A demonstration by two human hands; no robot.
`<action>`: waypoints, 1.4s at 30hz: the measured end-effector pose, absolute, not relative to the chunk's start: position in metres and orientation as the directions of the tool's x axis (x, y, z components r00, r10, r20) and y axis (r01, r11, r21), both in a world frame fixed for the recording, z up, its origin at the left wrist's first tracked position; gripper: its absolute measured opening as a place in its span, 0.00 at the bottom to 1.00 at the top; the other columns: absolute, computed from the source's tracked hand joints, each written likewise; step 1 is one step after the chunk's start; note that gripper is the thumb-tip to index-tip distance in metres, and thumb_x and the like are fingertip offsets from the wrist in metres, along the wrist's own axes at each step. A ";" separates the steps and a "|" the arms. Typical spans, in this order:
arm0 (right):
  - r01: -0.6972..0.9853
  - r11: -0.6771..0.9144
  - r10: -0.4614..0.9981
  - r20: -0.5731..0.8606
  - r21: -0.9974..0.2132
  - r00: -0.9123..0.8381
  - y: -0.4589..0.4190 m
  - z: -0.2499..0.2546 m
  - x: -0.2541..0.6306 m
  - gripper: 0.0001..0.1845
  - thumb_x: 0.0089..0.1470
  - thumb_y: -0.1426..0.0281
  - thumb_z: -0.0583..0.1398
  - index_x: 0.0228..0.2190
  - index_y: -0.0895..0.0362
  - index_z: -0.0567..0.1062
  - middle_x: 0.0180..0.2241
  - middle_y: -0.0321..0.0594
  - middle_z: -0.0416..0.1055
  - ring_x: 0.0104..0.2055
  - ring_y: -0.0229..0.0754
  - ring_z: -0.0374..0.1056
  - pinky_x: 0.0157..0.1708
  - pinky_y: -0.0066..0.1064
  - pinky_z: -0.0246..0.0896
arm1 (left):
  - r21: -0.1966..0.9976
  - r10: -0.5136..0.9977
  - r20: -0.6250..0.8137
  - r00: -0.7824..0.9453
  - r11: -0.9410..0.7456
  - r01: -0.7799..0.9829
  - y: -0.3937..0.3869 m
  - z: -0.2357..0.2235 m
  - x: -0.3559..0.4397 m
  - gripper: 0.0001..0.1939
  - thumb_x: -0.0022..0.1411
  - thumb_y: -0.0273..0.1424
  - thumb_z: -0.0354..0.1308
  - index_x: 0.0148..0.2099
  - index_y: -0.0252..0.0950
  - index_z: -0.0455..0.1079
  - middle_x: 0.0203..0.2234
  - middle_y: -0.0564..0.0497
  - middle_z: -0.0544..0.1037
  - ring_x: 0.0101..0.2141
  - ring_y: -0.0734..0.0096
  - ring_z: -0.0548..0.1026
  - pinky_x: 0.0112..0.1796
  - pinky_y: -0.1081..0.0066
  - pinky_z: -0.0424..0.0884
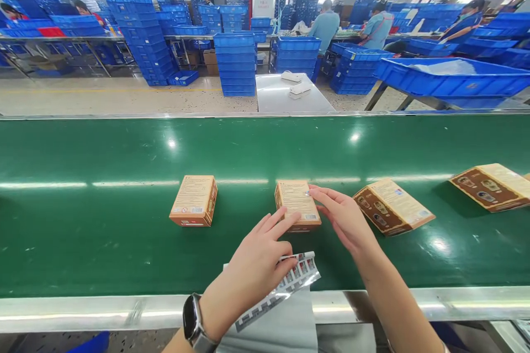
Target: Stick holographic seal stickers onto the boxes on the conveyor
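A small brown-and-cream carton (295, 198) lies on the green belt in front of me. My left hand (265, 251) reaches over its near edge, two fingertips resting on the printed top. Under that hand's thumb is a silvery sheet of stickers (298, 274), partly hidden by the hand. At the carton's upper right, my right hand (342, 215) has its fingertips bunched at a small shiny sticker (307, 193) on the top edge. The thumb lies along the carton's right side. A dark smartwatch (191, 317) is on my left wrist.
Another closed carton (193, 201) stands to the left on the belt (103, 253). Flattened cartons (393, 207) lie to the right. Grey sheet material (290, 320) hangs over the metal rail (83, 309). Blue crates (235, 63) and several seated people are beyond.
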State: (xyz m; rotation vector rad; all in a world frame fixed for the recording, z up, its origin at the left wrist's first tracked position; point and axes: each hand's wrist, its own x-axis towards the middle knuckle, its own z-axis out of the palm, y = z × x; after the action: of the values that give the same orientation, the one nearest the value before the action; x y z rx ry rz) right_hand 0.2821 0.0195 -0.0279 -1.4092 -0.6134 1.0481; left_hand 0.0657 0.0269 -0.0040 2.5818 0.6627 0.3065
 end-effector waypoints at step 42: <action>0.792 0.559 0.787 0.457 -0.246 -0.414 -0.038 0.021 0.274 0.09 0.62 0.80 0.57 0.38 0.56 0.76 0.54 0.49 0.72 0.60 0.53 0.63 0.54 0.49 0.67 | 0.700 0.701 -0.203 0.684 -0.384 0.602 0.022 0.033 0.067 0.12 0.70 0.37 0.56 0.34 0.38 0.71 0.25 0.55 0.78 0.26 0.70 0.72 0.27 0.73 0.59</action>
State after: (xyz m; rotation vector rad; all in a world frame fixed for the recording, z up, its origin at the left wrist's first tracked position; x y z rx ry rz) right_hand 0.2739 -0.0379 0.0213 -1.2654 -2.2672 -0.0113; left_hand 0.0668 0.0215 0.0333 2.1060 0.9970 0.1611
